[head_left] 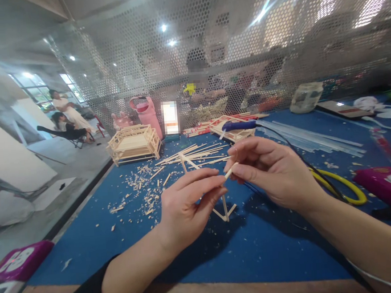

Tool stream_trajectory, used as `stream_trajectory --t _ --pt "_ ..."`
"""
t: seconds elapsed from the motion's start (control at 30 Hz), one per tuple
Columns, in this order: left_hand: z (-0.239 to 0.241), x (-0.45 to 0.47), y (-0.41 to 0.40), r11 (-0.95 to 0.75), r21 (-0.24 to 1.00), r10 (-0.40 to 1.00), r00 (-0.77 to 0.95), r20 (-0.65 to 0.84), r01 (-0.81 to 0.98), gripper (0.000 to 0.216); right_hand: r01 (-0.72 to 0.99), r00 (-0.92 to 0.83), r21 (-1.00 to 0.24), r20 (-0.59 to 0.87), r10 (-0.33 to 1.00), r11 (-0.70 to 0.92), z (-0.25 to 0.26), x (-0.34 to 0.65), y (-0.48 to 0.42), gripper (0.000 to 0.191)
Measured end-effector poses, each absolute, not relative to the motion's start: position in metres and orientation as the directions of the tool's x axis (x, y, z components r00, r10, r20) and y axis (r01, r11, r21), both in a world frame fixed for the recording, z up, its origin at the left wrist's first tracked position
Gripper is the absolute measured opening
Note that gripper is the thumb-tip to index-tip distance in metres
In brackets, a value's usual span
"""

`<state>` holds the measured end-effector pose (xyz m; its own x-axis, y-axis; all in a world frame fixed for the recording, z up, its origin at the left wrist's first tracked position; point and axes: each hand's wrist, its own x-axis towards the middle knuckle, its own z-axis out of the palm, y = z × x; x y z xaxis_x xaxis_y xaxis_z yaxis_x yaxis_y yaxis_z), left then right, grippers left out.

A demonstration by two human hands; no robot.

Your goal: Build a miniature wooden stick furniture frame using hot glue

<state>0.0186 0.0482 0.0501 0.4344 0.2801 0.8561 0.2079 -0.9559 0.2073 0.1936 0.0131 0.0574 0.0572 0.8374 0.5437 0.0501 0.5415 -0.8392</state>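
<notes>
My left hand (189,205) is closed in a pinch, its fingertips on the near end of a short pale wooden stick (230,171). My right hand (274,170) pinches the same stick at its far end between thumb and fingers. Below and behind the left fingers shows a small frame of thin wooden sticks (226,213). The left hand covers much of this frame, and I cannot tell whether the short stick is joined to it. Loose thin wooden sticks (196,154) lie just beyond both hands.
Wood chips (145,190) litter the blue table (122,254). Behind stand a wooden model bed (133,144), a pink bottle (146,114) and a blue glue gun (241,125) by another wooden model. Clear glue sticks (315,138), yellow tubing (349,193) and a glass jar (307,97) are at right.
</notes>
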Motion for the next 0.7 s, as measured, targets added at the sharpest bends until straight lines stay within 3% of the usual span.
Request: stream_trajectory --t 0.1,0.23,0.33,0.5,0.63,0.7 --pt "0.049 0.019 0.049 -0.959 0.206 0.272 0.415 0.868 0.196 0.011 0.035 0.067 -0.863 0.505 0.860 0.504 0.060 0.201 0.016 0.026" --pt "0.047 0.019 0.051 -0.962 0.201 0.260 0.402 0.878 0.184 0.011 0.095 0.206 -0.891 0.453 0.867 0.443 0.068 0.216 0.020 0.024" --pt "0.046 0.017 0.052 -0.969 0.181 0.236 0.417 0.878 0.168 0.011 0.198 0.100 -0.909 0.391 0.915 0.367 0.071 0.219 0.018 0.027" --pt "0.046 0.014 0.053 -0.979 0.135 0.190 0.452 0.872 0.152 0.013 0.256 -0.065 -0.919 0.293 0.954 0.300 0.069 0.211 0.013 0.050" --pt "0.047 0.014 0.054 -0.983 0.096 0.160 0.466 0.870 0.159 0.025 0.267 0.037 -0.944 0.213 0.976 0.196 0.064 0.218 0.014 0.053" --pt "0.047 0.014 0.053 -0.980 0.090 0.164 0.471 0.867 0.176 0.037 0.394 0.123 -0.910 0.191 0.974 0.129 0.060 0.229 0.014 0.052"
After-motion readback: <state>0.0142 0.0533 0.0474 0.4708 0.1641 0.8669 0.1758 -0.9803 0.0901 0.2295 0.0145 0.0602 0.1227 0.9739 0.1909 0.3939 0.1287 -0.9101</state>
